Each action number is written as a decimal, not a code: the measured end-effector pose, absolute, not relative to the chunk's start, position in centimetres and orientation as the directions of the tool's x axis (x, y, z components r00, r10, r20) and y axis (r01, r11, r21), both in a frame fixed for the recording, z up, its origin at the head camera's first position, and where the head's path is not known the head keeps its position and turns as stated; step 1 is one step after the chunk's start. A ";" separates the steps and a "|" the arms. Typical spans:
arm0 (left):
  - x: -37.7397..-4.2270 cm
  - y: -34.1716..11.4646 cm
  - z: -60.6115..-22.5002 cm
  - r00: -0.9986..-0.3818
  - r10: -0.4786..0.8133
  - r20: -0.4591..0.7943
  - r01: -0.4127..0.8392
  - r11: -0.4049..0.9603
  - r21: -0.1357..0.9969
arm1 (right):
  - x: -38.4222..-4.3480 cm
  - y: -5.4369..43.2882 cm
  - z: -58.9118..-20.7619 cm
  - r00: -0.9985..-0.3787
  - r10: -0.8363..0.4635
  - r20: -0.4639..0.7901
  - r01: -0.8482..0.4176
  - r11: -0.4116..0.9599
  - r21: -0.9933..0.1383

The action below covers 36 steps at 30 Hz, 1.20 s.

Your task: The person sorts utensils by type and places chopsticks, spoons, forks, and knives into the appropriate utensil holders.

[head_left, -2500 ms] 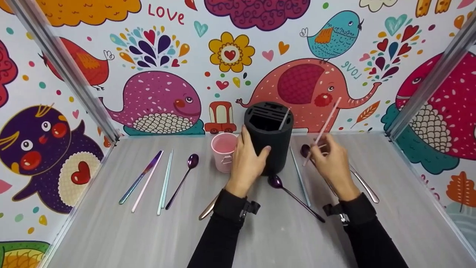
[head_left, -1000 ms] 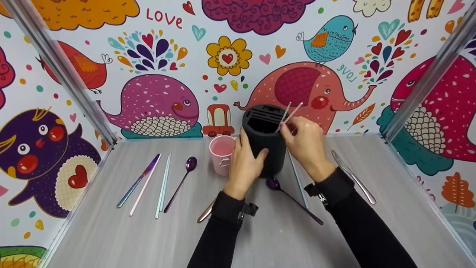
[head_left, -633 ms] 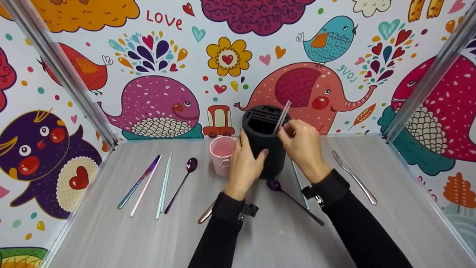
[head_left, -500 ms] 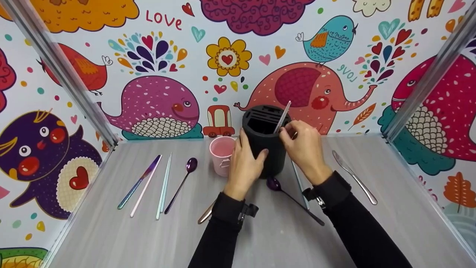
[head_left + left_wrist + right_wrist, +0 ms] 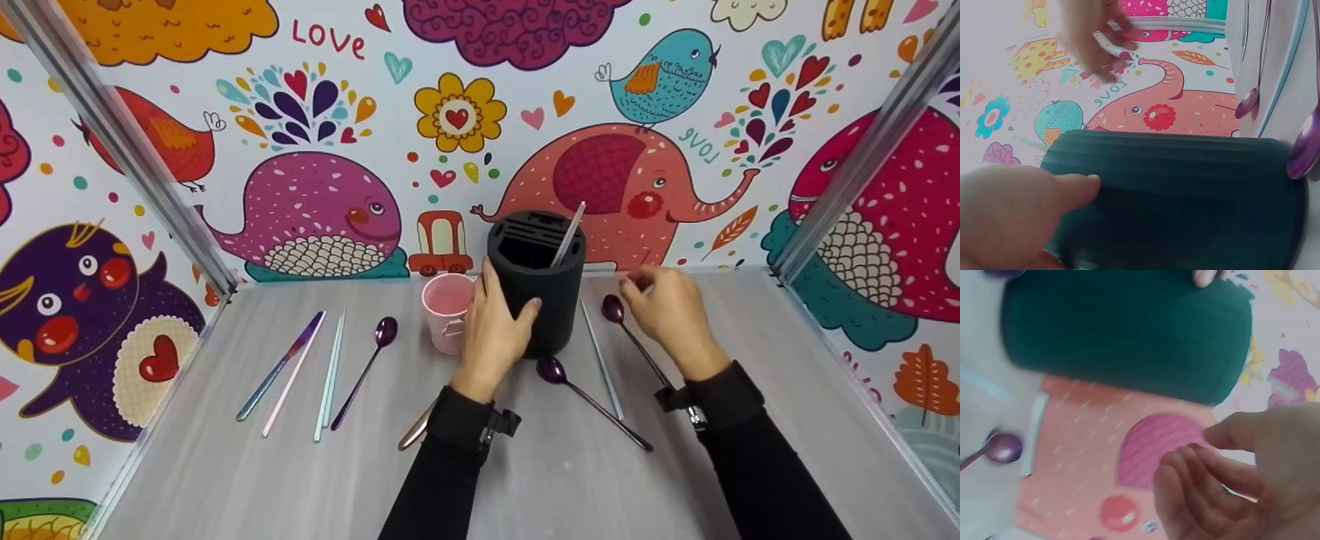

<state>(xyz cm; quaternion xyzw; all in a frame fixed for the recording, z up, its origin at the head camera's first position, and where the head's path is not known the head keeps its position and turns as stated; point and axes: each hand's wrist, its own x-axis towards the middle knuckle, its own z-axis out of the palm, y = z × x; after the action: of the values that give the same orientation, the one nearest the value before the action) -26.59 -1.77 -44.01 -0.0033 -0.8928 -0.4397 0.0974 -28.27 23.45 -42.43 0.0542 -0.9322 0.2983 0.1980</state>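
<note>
My left hand [image 5: 495, 330] grips the side of a black cylindrical knife block [image 5: 556, 307], thumb across its front. The block stands upright and has slots and a wide opening in its top. Pale pink chopsticks [image 5: 570, 234] lean together out of the right part of that opening. To the right of the block, my right hand [image 5: 670, 315] hovers with loosely bent fingers and nothing between them, as the right wrist view also shows. Close by it lies a purple spoon [image 5: 613, 308], its handle running under the wrist. A light blue chopstick [image 5: 602, 364] lies between block and spoon.
A pink cup [image 5: 448, 296] stands left of the block. Another purple spoon [image 5: 553, 370] lies before it, near a copper-coloured handle [image 5: 417, 431] partly under the left sleeve. Further left are a rainbow knife [image 5: 281, 367], light blue chopsticks [image 5: 332, 375] and a spoon [image 5: 385, 332].
My right hand carried a pink chopstick left to the block, set it in beside another one and let go. It has since moved back right. My left hand stays on the block.
</note>
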 end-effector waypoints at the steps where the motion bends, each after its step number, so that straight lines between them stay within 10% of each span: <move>1: -26.6 -1.8 -44.0 -0.981 -0.079 0.178 0.093 0.610 0.787 | -28.4 24.1 -43.1 -0.929 0.000 0.370 -0.206 0.831 -0.517; 9: -26.7 -1.6 -44.6 -0.985 -0.080 0.156 0.083 0.574 0.815 | -29.5 26.8 -49.6 -0.990 -0.051 0.134 -0.102 0.908 -0.407; 19: -26.8 -1.4 -44.6 -0.976 -0.114 0.184 0.080 0.599 0.797 | -30.1 27.1 -51.3 -0.986 -0.103 0.133 -0.137 0.948 -0.287; 36: -26.5 -0.2 -44.7 -0.962 -0.161 0.220 0.063 0.655 0.753 | -34.0 30.6 -56.2 -0.990 -0.138 -0.006 -0.127 0.928 -0.351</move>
<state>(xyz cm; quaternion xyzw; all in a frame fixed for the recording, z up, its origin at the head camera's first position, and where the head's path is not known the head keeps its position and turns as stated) -26.47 -0.17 -44.73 0.0272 -0.8997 -0.4143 0.1349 -34.05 30.63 -56.20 0.0675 -0.9817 0.1776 -0.0151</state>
